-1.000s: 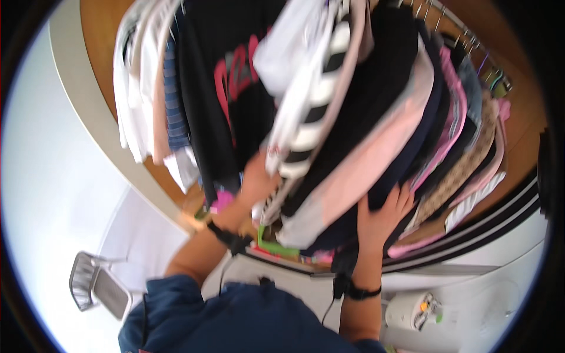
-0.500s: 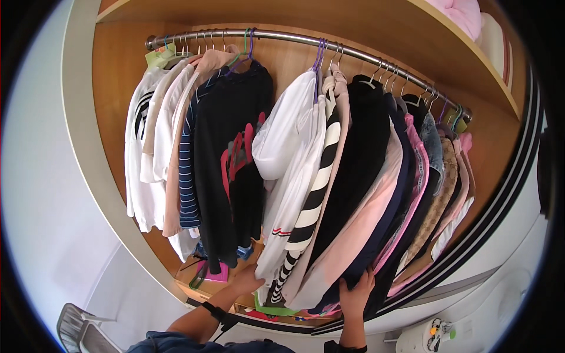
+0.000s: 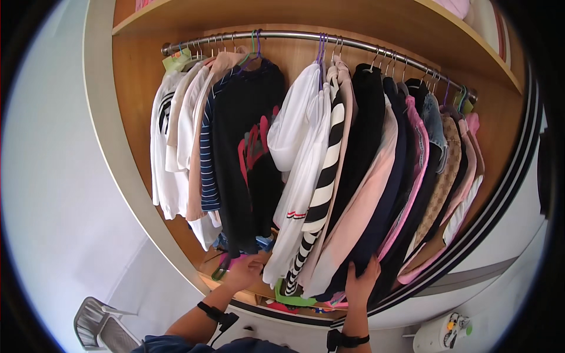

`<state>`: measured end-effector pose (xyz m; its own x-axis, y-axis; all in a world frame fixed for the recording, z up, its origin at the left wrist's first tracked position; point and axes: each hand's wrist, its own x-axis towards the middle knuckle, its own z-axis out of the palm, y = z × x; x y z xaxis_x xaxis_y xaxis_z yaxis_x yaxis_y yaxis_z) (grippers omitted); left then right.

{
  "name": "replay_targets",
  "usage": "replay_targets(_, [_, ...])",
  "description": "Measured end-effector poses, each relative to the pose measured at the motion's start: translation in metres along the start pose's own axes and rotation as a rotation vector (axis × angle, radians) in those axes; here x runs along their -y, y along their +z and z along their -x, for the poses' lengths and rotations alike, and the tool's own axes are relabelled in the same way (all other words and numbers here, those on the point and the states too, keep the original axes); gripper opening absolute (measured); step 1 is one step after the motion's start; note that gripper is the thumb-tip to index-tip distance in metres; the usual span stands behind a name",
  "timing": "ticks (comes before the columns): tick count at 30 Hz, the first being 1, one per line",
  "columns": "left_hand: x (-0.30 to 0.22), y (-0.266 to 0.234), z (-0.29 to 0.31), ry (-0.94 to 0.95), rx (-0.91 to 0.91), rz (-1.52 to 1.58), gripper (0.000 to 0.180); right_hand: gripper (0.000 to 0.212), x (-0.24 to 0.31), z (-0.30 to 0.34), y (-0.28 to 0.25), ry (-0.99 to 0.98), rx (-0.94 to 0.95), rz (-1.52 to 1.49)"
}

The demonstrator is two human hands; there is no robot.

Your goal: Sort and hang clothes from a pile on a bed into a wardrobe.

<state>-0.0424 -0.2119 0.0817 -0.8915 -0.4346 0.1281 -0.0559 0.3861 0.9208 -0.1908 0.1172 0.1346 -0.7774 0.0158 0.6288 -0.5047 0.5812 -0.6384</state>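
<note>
My left hand (image 3: 242,274) is low in the wardrobe, between the hem of a black sweater (image 3: 235,176) with a red print and a long white garment (image 3: 294,217). Its fingers are loosely bent, and no cloth shows in them. Further right, my right hand (image 3: 361,283) has thumb and fingers around the lower edge of a navy garment (image 3: 368,235). Beside that garment hang a pink-and-white one (image 3: 362,194) and a black-and-white striped one (image 3: 323,194). The fingertips of my right hand are partly hidden by the cloth.
A metal rail (image 3: 353,42) carries several hangers with clothes on both sides. Above it runs a wooden shelf (image 3: 282,13). Under the clothes lie a green hanger-like piece (image 3: 292,300) and blue cloth (image 3: 265,242). A grey chair (image 3: 97,323) stands lower left, a white round stand (image 3: 432,341) lower right.
My left hand has moved off the white garment's hem, leftward relative to it, toward the black sweater. My right hand stays at the navy garment. The whole view has shifted slightly.
</note>
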Motion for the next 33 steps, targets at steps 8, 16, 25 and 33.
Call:
replay_targets(8, [0.018,-0.078,0.021,0.014,0.116,0.106,0.031,0.066,0.121,-0.009,-0.036,-0.181,-0.219,-0.006])
replay_targets(16, [0.031,-0.188,0.006,0.162,0.312,0.284,0.027,0.048,0.328,-0.166,0.003,-0.648,-0.285,0.197])
replay_targets(25, [0.043,-0.246,0.018,0.069,0.459,0.266,0.027,0.052,0.364,-0.253,0.05,-0.46,-0.108,0.623])
replay_targets(33, [0.046,-0.257,0.013,0.061,0.434,0.282,0.026,0.056,0.346,-0.262,0.06,-0.492,-0.133,0.349])
